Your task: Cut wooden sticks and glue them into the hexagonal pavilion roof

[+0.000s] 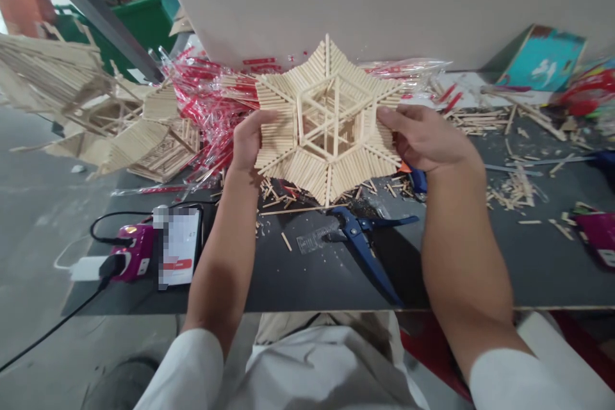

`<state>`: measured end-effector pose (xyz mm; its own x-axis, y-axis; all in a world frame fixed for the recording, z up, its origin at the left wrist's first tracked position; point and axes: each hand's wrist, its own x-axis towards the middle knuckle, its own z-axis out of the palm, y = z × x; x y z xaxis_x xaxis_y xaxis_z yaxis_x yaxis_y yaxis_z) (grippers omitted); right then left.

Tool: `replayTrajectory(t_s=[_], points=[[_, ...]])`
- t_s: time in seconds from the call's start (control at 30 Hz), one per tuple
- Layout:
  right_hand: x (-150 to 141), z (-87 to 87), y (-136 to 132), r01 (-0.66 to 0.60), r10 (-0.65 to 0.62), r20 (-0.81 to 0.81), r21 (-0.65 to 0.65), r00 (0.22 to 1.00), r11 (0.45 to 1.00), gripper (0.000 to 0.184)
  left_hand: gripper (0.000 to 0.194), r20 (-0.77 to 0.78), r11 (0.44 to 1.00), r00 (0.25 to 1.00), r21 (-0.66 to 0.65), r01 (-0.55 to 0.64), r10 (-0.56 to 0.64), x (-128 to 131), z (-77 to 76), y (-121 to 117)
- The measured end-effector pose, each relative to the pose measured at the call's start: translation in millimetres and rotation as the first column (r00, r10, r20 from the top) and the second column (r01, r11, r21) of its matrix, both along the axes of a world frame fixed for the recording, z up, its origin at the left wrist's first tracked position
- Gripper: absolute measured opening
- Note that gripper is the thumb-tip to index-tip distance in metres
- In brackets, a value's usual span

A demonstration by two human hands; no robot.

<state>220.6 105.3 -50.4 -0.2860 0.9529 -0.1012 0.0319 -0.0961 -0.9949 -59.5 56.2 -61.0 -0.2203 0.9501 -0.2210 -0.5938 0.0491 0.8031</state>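
Observation:
A star-shaped frame of thin wooden sticks (331,184), six-pointed with a hexagonal opening in its middle, is held up above the dark table. My left hand (248,139) grips its left side, thumb on the near face and the other fingers mostly hidden behind. On the right side, my right hand (430,136) pinches the edge between thumb and fingers. Just below the star lies a blue-handled cutter (368,253), its handles spread apart. Short stick offcuts (287,241) are scattered around it, beside a small piece of clear plastic (314,238).
More stick-built pieces (134,122) stand at left, beside red-and-clear plastic wrappers (202,109). A phone (185,246) and a purple power strip (129,253) with cables lie near the front left edge. Loose sticks (485,122) and a teal board (545,61) are at right.

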Motion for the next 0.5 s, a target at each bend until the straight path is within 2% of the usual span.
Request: replayTrajectory(t_s=[0.17,0.27,0.4,0.5], points=[[-9,3.6,-5,-0.035,0.035,-0.015,0.000,0.999,0.999,0.050,0.033,-0.026,0.997,0.997,0.022,0.075,-0.074,-8,-0.9,-2],[-11,2.4,-4,-0.030,0.029,-0.012,-0.049,0.999,0.998,0.048,0.028,-0.067,0.984,0.982,-0.005,0.179,-0.179,-19,-5.4,-2],[-8,-5.6,2,-0.018,0.020,0.054,-0.048,0.998,0.999,0.046,0.029,-0.217,0.936,0.911,-0.054,0.347,-0.351,-33,-17.4,-2],[-7,-13.7,7,-0.007,0.008,0.088,-0.011,0.996,1.000,0.049,0.033,-0.252,0.926,0.891,-0.082,0.368,-0.376,-35,-23.2,1]])
